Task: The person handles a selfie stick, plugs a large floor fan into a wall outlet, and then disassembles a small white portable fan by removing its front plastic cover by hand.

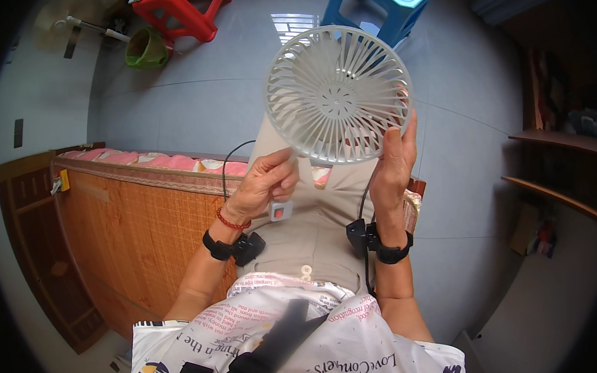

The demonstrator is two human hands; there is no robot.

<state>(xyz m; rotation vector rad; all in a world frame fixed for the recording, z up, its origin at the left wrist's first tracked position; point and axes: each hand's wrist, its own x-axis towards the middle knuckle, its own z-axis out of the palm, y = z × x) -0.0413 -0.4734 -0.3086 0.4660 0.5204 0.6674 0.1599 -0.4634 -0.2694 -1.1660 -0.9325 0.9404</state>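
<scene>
I hold a small white handheld fan (337, 94) up in front of me, its round slatted grille facing me. My left hand (264, 184) is closed around the fan's handle, whose base with a red button (280, 211) sticks out below my fingers. My right hand (393, 166) lies flat against the grille's right rim, fingers stretched upward. Both wrists wear black bands with small black devices, and the left wrist also has a red bead bracelet (231, 221).
I sit on a bed edge with a woven bamboo mat (132, 224) and pink bedding (143, 158) at my left. On the grey tile floor stand a red stool (183, 2), a blue stool (384, 7) and a green pot (146, 47). Wooden shelves (553, 161) are at the right.
</scene>
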